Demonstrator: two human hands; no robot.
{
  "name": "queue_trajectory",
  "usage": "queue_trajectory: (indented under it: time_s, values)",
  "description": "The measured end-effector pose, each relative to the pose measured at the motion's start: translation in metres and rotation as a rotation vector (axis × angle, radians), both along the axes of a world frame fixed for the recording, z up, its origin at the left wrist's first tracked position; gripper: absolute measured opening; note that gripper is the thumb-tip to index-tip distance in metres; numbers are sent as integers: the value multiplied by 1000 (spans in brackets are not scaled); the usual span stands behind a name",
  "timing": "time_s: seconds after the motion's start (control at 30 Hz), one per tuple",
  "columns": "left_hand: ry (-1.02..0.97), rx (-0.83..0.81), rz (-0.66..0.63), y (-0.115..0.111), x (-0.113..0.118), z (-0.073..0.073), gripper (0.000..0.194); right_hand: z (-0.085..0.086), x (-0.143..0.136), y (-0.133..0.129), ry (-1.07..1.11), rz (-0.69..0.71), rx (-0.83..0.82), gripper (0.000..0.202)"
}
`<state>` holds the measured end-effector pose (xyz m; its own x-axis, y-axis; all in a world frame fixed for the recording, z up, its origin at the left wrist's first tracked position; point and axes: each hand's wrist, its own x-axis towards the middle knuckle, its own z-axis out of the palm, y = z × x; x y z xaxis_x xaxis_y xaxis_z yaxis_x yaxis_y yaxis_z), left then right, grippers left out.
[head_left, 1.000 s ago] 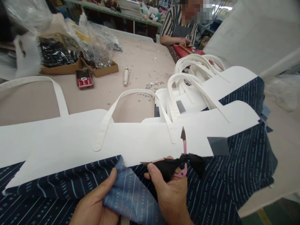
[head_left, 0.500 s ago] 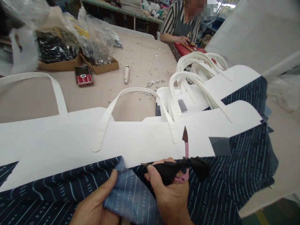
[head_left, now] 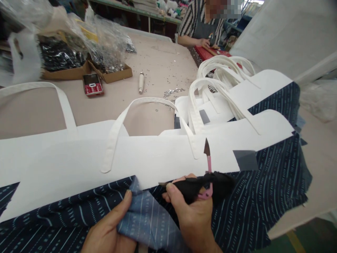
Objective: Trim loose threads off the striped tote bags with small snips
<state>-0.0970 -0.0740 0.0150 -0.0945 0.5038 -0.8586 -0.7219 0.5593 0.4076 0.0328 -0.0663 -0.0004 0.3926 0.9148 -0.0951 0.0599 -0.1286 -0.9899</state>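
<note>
Little has moved beyond a slight shift of the striped navy fabric (head_left: 151, 218) on the desk (head_left: 158, 63). Left hand (head_left: 109, 228) pinches its turned-back fold; right hand (head_left: 193, 214) grips pink-handled snips (head_left: 209, 164). White strap (head_left: 112, 144) already lies across the panel (head_left: 155, 154); the fold isn't flat.

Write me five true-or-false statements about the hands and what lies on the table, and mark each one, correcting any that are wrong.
1. The right hand holds pink-handled snips with black cloth on them. True.
2. The left hand grips a white strap. False: the left hand holds the blue printed fabric.
3. In the picture, the red phone lies left of the small white cylinder. True.
4. The small metal pieces are all inside the cardboard boxes. False: some of the small metal pieces lie loose on the table.
5. Across the table, a co-worker's hand is close to a red object. True.
</note>
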Motion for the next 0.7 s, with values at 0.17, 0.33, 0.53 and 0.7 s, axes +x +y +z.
queue_trajectory:
  time_s: [0.17, 0.33, 0.53, 0.7]
  values:
    - [28, 15, 6, 1, -1, 2, 30, 2, 4, 3, 124, -49, -11, 18]
    - [38, 30, -8, 0, -1, 5, 31, 2, 2, 4, 116, -71, 8, 15]
    - [-5, -40, -9, 5, 3, 15, 37, 3, 2, 4, 59, -36, 21, 16]
    - [-108, -75, -20, 9, 3, 29, 55, 4, 1, 3, 18, -17, 18, 16]
